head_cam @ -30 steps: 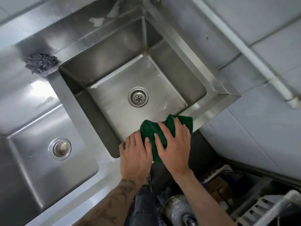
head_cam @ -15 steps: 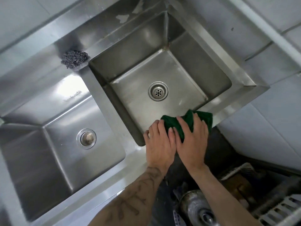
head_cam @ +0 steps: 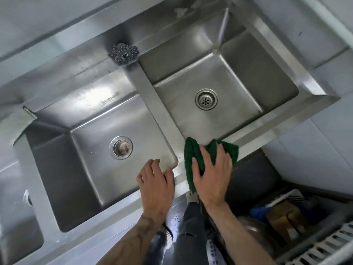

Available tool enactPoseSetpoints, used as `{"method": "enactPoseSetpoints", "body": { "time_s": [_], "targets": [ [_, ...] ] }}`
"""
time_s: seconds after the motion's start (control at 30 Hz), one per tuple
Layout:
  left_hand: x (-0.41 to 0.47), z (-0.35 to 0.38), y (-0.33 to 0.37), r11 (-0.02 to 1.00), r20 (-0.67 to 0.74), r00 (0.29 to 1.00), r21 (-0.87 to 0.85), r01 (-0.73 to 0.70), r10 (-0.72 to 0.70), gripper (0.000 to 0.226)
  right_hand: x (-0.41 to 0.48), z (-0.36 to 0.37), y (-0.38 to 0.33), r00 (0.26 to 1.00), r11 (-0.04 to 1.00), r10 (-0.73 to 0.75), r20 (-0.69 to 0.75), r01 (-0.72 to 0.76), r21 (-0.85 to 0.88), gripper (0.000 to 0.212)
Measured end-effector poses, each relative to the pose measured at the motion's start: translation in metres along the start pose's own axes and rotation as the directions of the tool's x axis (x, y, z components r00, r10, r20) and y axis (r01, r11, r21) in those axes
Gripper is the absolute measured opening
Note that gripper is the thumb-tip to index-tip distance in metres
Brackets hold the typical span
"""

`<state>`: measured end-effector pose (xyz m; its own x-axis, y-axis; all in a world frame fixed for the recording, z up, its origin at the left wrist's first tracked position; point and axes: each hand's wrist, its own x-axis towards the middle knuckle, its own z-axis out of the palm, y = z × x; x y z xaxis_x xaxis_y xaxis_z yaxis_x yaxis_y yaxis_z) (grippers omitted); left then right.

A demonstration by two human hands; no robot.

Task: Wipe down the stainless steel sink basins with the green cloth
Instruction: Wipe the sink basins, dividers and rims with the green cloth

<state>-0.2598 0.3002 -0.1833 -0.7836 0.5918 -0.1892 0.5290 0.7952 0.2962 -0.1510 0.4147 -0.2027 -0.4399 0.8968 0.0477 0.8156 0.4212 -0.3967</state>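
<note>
The left hand [head_cam: 155, 185] has left the green cloth [head_cam: 193, 150], its fingers [head_cam: 153, 163] relaxed and empty at the left basin [head_cam: 91, 142] rim, so the right hand [head_cam: 212, 176], fingers flat, alone presses it on the right basin [head_cam: 235, 104] front edge.

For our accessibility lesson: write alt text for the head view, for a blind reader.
The right hand presses a dark green cloth on the front rim of the right stainless steel basin; the left hand touches the neighbouring basin's near corner.
</note>
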Motion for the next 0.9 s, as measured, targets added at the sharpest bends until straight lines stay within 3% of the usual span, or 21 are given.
{"method": "enactPoseSetpoints", "body": {
  "time_s": [0.13,0.2,0.3,0.43,0.53,0.73,0.9],
  "targets": [
    [-0.004,0.004,-0.012,0.991,0.123,0.991,0.115,-0.064,0.049,0.043,0.008,-0.004,0.013,0.996,0.994,-0.093,-0.012,0.092,-0.06,0.043],
    [-0.002,0.008,-0.013,0.981,0.157,0.986,0.172,-0.085,0.058,0.041,0.021,-0.008,0.018,0.998,0.998,-0.033,-0.048,0.031,-0.056,0.042],
    [-0.003,0.009,-0.015,0.987,0.08,0.992,0.124,-0.102,0.093,0.031,0.001,0.002,-0.004,0.997,0.999,0.037,-0.062,-0.039,-0.036,0.045],
    [-0.002,0.012,-0.017,0.983,-0.014,0.991,0.126,-0.132,0.135,0.03,-0.039,0.021,-0.033,0.998,0.996,-0.057,-0.03,0.055,-0.065,0.045],
    [-0.001,0.014,-0.017,0.988,-0.014,0.993,0.098,-0.118,0.12,0.03,-0.022,0.024,-0.043,0.998,0.993,-0.063,-0.012,0.062,-0.103,0.044],
    [-0.001,0.015,-0.017,0.993,-0.016,0.994,0.045,-0.106,0.107,0.031,0.075,0.041,-0.089,0.966,0.971,-0.22,0.137,0.204,0.122,0.047],
    [-0.003,0.016,-0.018,0.995,0.052,0.995,0.036,-0.093,0.091,0.033,0.048,0.036,-0.074,0.966,0.967,-0.225,0.13,0.205,0.149,0.045]
  ]
}}
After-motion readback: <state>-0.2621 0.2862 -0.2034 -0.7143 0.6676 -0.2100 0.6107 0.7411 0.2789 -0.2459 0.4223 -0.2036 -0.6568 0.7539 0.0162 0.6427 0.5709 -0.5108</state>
